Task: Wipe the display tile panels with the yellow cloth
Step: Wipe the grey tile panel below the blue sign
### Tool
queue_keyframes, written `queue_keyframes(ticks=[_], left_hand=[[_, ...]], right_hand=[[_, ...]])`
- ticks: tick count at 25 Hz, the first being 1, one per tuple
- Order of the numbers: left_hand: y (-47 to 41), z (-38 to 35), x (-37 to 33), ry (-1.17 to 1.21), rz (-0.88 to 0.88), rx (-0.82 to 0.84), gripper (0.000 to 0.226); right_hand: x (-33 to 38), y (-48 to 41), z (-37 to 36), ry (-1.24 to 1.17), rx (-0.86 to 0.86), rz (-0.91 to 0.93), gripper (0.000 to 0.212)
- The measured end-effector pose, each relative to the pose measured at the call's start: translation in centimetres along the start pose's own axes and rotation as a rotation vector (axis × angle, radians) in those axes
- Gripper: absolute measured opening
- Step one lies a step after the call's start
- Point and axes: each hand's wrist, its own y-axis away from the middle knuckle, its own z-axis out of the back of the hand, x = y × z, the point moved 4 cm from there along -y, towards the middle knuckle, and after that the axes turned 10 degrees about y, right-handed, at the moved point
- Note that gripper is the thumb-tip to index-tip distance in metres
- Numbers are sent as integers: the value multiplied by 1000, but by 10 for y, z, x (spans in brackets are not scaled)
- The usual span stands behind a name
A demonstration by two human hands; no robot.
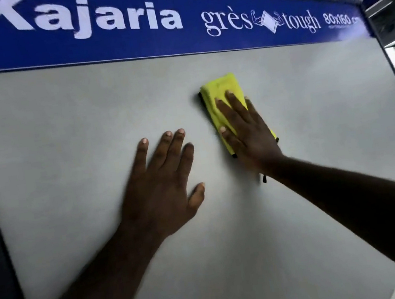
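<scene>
Head: yellow cloth [221, 89] under flat right hand [247, 134], grip released; left hand [162, 186] flat on panel [60, 142].

I log: left grip [161, 186] bare, nails short and trimmed | right grip [247, 137] bare, outline smeared by blur | left forearm [102, 274] and right forearm [348, 199] uncovered to the frame edge | dark cord end [264, 178] by right wrist, cannot tell if it is worn

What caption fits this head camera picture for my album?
The right hand presses a yellow cloth on the grey tile panel while the left hand rests flat beside it.
</scene>
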Motion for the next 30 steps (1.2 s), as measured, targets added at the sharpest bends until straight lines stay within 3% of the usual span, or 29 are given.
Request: queue_keyframes(ticks=[1,2,4,5,8,9,10,12,13,15,16,17,20,21,23,24,25,27,28,29,30], left_hand=[[2,-1,0,-5,-3,-4,80],[5,-2,-2,-9,-4,-13,79],[7,-3,-5,-17,-4,-19,78],[7,-3,-5,-27,-3,-23,78],[8,-5,-6,-52,-4,-33,78],[8,-5,-6,-58,-3,-34,77],[8,-6,-7,-57,-6,-37,77],[9,-6,-7,-63,-5,-38,77],[9,-7,-7,-74,-3,-33,77],[9,-8,-10,-84,11,-26,77],[9,-8,-11,-83,23,-23,77],[11,-9,-14,-79,39,-15,78],[28,-14,-29,-71,71,21,81],[34,-16,-36,-61,73,30,82],[53,-21,-52,-15,77,53,84],[63,-24,-59,3,82,56,85],[74,-28,-68,15,88,62,85],[98,-36,-92,36,100,73,87],[110,-40,-105,48,114,78,88],[120,-44,-117,66,125,89,88],[130,-49,-130,85,128,107,88]], right_hand=[[3,-6,4,35,-45,119,57],[-10,-19,8,-14,-75,-5,56],[-35,-39,11,-165,-46,-578,58],[-31,-45,14,-134,-21,-638,61],[-5,-40,15,34,-81,163,57],[-15,-41,15,29,-91,192,55],[-30,-43,13,-24,-98,-14,57],[-43,-39,6,-122,-48,-604,60],[-36,-37,4,-84,-36,-577,59],[-13,-23,2,53,-75,78,55],[-16,-16,3,115,-110,309,52],[-22,-8,2,101,-121,316,51],[-42,35,-7,-126,-114,-551,59],[-30,57,-10,-112,-89,-544,60],[-3,119,-17,-53,-44,-49,55],[2,151,-18,-29,-57,72,52],[-1,182,-22,-54,-69,-62,52],[-13,246,-29,-199,-108,-734,56],[-6,275,-31,-209,-57,-889,58],[5,301,-31,-199,-2,-762,59],[15,326,-31,-178,47,-521,59]])
